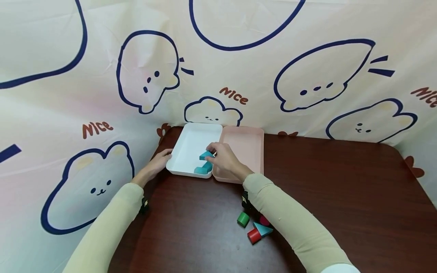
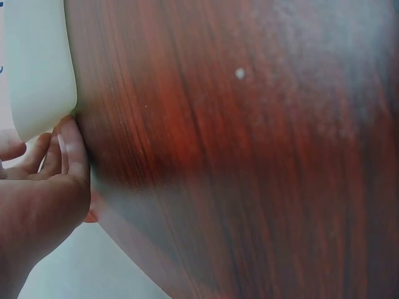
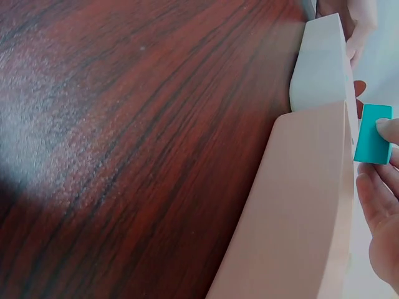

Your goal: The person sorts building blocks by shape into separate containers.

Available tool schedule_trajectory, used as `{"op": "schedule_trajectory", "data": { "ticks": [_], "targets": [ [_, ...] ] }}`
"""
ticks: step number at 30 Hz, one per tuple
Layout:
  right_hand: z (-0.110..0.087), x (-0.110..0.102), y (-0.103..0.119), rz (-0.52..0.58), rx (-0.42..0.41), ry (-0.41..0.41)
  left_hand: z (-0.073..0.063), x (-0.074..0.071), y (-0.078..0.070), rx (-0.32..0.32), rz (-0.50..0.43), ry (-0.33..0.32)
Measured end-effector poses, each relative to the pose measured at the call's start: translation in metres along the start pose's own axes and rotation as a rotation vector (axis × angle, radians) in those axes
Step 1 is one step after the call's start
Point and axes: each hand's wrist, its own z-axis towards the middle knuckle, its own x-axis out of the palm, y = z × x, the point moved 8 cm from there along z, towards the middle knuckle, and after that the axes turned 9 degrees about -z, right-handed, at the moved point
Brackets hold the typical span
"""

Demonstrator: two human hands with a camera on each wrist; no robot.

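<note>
Pinching a teal block (image 1: 205, 156) over the white tray's (image 1: 195, 141) right side, the right hand (image 1: 224, 156) could have jostled the nearer teal pieces (image 1: 200, 170) through careless lowering; the left hand (image 1: 157, 162) touched the left wall, grip unclear.

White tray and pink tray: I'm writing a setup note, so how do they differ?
The white tray stands left, the pink tray right. Teal blocks lie in the white tray; the pink tray shows none, though the right hand hides part of it. The left hand touches the white tray, not the pink tray. Both are shallow and round-cornered.
</note>
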Motion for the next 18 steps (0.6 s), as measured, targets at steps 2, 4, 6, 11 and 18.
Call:
{"op": "schedule_trajectory", "data": {
  "ticks": [2,4,6,11,18],
  "targets": [
    [0.0002,0.0011,0.0000,0.002,-0.001,0.001,-0.0001,-0.0007,0.0006,0.000,-0.002,-0.002],
    [0.0004,0.0012,0.0005,0.004,-0.002,-0.002,0.0004,-0.0010,0.0008,0.004,0.002,0.000],
    [0.0007,0.0012,0.0009,0.003,-0.004,-0.004,0.0007,-0.0013,0.0010,0.004,-0.001,0.000],
    [0.0010,0.0015,0.0021,-0.001,-0.012,-0.007,0.0011,-0.0015,0.0022,0.004,-0.007,0.000],
    [0.0015,0.0025,0.0029,-0.016,-0.019,-0.006,0.0028,-0.0022,0.0030,0.004,-0.002,-0.002]
  ]
}}
